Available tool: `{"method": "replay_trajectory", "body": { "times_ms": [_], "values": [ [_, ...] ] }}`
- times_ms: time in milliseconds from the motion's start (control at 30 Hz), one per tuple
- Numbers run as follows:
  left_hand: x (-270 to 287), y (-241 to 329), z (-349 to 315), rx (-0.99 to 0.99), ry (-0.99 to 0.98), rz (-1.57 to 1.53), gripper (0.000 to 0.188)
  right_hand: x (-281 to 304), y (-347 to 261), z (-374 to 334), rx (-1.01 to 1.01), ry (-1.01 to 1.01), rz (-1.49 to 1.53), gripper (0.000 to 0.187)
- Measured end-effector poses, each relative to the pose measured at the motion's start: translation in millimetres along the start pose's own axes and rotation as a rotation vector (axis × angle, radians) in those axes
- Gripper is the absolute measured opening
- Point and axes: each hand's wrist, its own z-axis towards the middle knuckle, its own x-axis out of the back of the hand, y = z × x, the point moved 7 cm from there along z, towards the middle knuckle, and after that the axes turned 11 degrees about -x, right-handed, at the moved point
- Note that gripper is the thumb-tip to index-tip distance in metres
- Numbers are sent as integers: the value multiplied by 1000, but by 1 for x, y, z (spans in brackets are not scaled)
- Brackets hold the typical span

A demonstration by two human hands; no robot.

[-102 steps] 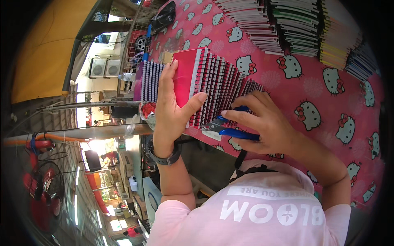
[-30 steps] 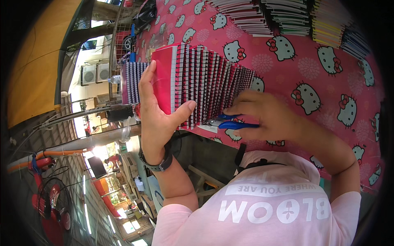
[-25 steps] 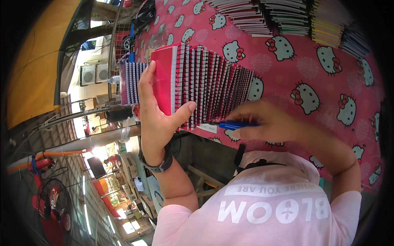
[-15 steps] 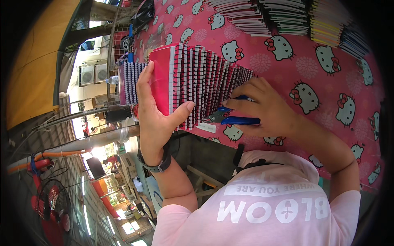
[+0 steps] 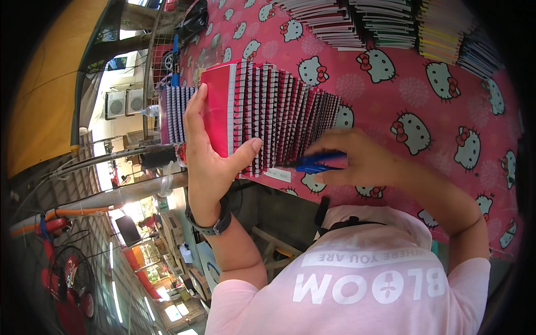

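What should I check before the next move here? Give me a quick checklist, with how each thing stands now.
1. Left hand steadying the notebooks: ok, laid along the red cover, thumb over the coils.
2. Right hand gripping the pliers: ok, blue handles in its fingers.
3. Pliers beside the notebooks: ok, at their lower edge.
4. Pliers biting a wire: cannot tell, blurred and dark.
5. Notebooks squared into one even pile: not ok, they lie fanned out.

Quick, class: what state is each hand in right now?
Left hand: open, spread against the spiral notebooks.
Right hand: closed around a blue-handled tool, blurred.
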Motion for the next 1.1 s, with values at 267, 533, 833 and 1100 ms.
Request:
{"method": "replay_trajectory", "body": {
  "times_ms": [267,533,833,1100],
  "values": [
    [0,-1,-1,5,-8,-10,95,4,-25,-6,242,211,-398,50],
    [0,1,-1,-3,-12,9,94,-31,28,-4,-691,-663,594,41],
    [0,0,-1,14,-9,-8,94,8,-17,-14,196,182,-363,52],
    [0,1,-5,2,-2,-7,94,-1,-17,-14,295,184,-431,50]
  ]
}}
